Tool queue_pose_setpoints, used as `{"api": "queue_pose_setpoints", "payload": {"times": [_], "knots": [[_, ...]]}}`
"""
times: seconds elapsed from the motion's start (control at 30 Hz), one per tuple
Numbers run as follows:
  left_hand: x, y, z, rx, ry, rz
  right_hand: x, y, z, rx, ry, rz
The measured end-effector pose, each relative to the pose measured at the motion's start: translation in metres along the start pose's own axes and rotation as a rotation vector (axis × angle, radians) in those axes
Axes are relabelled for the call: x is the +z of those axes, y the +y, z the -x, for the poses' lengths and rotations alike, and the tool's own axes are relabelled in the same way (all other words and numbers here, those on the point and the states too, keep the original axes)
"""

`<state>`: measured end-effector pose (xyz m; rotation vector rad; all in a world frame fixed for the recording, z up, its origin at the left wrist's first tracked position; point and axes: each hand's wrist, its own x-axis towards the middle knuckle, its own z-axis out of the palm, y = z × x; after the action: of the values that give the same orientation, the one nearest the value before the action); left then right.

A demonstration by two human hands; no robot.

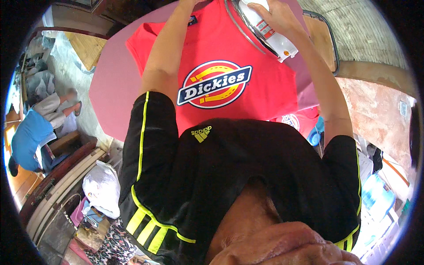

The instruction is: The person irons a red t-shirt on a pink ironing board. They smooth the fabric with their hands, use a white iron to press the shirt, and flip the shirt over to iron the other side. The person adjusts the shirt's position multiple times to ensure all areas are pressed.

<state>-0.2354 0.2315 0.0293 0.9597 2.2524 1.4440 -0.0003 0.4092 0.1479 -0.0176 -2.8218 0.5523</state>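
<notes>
Shirt: the red cotton T-shirt with a round printed emblem (229,75) lies flat and smooth on the pink padded ironing board (110,84), front side up.
Iron: the white plastic iron with a metal sole (269,31) rests at the collar end of the shirt.
Right hand (276,15): fingers are closed around the iron.
Left hand (190,3): it is at the upper edge, on the shirt; I cannot tell the fingers.
Progress: the chest looks already pressed; the upper part seems to be left.

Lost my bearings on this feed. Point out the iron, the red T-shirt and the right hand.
iron (276,37), head view, white body below the fingers.
red T-shirt (265,88), head view, plain cloth right of the round print.
right hand (273,15), head view, back of the hand.
</notes>
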Motion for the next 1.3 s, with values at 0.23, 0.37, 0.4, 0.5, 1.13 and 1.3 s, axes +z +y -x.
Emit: {"api": "queue_pose_setpoints", "payload": {"times": [0.23,0.37,0.4,0.5,1.13,1.3], "knots": [[-0.008,0.02,0.031,0.165,0.236,0.013,0.009,-0.027,-0.036,-0.009,-0.112,-0.028],[-0.036,0.095,0.144,-0.054,0.338,-0.719,0.006,-0.025,-0.04,-0.105,-0.107,-0.067],[-0.042,0.106,0.173,-0.241,0.296,-0.809,0.004,-0.029,-0.04,-0.1,-0.135,-0.088],[-0.027,0.042,0.251,-0.325,0.509,-1.083,0.002,-0.028,-0.039,-0.158,-0.252,-0.087],[-0.016,0.001,0.27,-0.205,0.72,-1.186,0.015,-0.06,-0.021,-0.77,-0.422,0.119],[-0.018,0.004,0.269,-0.225,0.728,-1.09,0.016,-0.06,-0.02,-0.779,-0.416,0.047]]}}
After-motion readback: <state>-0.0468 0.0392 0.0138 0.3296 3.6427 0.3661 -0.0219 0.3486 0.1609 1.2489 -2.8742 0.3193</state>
